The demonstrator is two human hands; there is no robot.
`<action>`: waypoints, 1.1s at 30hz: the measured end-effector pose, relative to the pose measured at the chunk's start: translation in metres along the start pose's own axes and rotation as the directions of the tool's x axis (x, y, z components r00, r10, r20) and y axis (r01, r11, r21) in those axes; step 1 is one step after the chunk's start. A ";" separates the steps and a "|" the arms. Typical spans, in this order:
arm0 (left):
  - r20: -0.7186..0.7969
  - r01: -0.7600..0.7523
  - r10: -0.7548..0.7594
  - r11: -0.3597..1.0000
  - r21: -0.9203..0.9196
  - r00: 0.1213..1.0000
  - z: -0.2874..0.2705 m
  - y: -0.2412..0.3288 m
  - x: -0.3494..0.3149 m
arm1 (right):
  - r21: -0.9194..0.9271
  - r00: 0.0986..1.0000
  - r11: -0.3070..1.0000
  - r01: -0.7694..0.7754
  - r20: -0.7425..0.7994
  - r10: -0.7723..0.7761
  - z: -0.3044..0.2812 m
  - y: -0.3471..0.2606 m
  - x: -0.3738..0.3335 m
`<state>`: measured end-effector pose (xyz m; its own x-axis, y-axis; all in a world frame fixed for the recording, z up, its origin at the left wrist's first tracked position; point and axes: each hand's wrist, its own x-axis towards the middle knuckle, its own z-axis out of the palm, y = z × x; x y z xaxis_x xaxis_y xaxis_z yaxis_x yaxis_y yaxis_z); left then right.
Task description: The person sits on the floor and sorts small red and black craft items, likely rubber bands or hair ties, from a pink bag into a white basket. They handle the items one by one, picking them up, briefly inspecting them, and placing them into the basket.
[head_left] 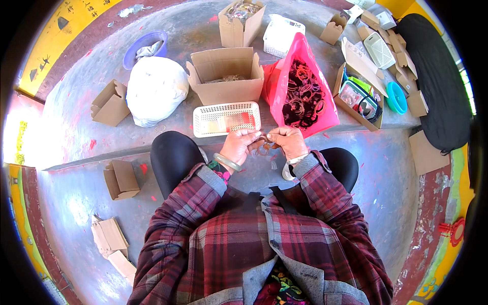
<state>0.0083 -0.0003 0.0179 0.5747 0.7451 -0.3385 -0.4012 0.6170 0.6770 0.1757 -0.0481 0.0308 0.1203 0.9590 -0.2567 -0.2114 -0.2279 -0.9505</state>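
Observation:
My left hand [238, 146] and my right hand [290, 143] meet above my knees, both closed in a pinch. Between their fingertips hang several thin brown loops that look like hair ties [263, 148]. Just beyond my left hand, a cream plastic basket [199, 123] holds flat pale and red pieces, perhaps cards or packets. To the right of it, a bright pink plastic bag [328, 114] gapes, full of dark, red and pink hair ties [305, 96].
Behind the basket stands an open cardboard box [226, 93], beside a stuffed white bag [156, 91]. Farther out are a purple basin [133, 53], a white crate [284, 33], a box of mixed items [351, 109] and a teal basin [396, 98]. A concrete step edge [101, 156] crosses before me.

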 end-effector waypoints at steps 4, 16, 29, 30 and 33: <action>0.033 0.013 -0.014 1.000 0.027 0.999 -0.004 0.000 0.002 | -0.146 0.999 0.989 -0.035 -0.040 0.030 0.003 -0.010 -0.003; 0.042 0.038 -0.042 0.995 0.097 0.998 -0.007 -0.005 0.002 | -0.267 0.999 0.962 -0.046 -0.006 0.046 0.003 -0.006 -0.003; 0.072 0.082 -0.086 0.995 0.060 0.994 -0.003 0.003 -0.002 | -0.036 1.000 0.999 0.024 0.008 -0.024 0.002 -0.005 -0.003; 0.077 0.084 -0.089 0.995 0.057 0.993 -0.002 0.005 -0.003 | -0.019 1.000 1.000 0.019 0.011 -0.018 0.003 -0.006 -0.004; 0.106 0.094 -0.097 0.995 0.037 0.990 -0.003 0.007 -0.004 | -0.034 0.999 0.999 -0.003 0.040 0.005 0.001 -0.009 -0.004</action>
<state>0.0011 0.0018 0.0227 0.6836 0.6503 -0.3313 -0.3191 0.6746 0.6657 0.1757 -0.0500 0.0403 0.0808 0.9639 -0.2538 -0.1783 -0.2366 -0.9551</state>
